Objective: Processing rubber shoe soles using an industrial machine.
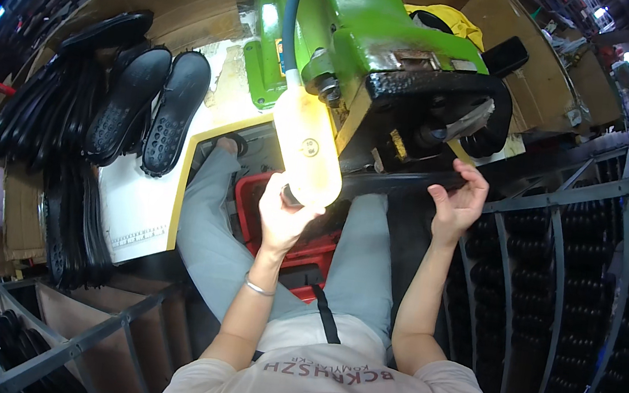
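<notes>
My left hand (283, 220) is at the lower end of a brightly lit yellow oblong box (307, 144) that hangs from a blue cable (293, 17). Its fingers close around a dark piece at the box's end; the box partly covers it, so I cannot make out what it is. To the right, my right hand (458, 205) is raised with thumb and fingers apart and nothing visible in it. Its fingertips come close to the dark working end (428, 104) of a green machine (375, 19). Whether they touch a thin strip there, I cannot tell.
Black shoe soles (177, 113) are stacked on the white worktable (136, 210) at left. A red crate (250, 208) sits below, between my legs. Metal racks (552, 304) with dark items stand at right. Cardboard boxes (204, 10) and yellow cloth (454, 21) lie behind.
</notes>
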A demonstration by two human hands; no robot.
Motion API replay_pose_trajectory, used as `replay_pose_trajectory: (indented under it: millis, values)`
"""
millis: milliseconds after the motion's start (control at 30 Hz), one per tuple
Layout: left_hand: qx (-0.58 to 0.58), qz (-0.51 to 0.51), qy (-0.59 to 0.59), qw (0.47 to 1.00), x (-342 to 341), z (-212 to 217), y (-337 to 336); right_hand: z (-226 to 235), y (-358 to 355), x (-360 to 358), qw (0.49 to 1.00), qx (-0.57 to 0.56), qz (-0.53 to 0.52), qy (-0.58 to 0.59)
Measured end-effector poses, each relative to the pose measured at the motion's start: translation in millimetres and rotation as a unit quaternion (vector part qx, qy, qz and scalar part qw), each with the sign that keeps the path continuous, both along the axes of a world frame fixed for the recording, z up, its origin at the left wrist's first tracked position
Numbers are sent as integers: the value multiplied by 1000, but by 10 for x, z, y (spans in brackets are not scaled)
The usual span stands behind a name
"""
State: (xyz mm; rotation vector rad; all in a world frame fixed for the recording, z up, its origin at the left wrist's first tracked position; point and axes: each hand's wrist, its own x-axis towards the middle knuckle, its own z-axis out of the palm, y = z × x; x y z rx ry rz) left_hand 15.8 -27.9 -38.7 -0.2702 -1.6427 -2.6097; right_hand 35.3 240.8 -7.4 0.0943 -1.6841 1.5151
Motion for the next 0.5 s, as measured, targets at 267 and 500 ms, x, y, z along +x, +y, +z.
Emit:
replay_pose_trajectory:
  millis: [267, 500]
  values:
    - [-17, 26, 49, 998, -71, -108, -65, 319, -44, -200, 992, 123, 22, 36]
    - [10, 73, 58, 996, 38, -189, -618, 221, -694, -291, 989, -6, 140, -43]
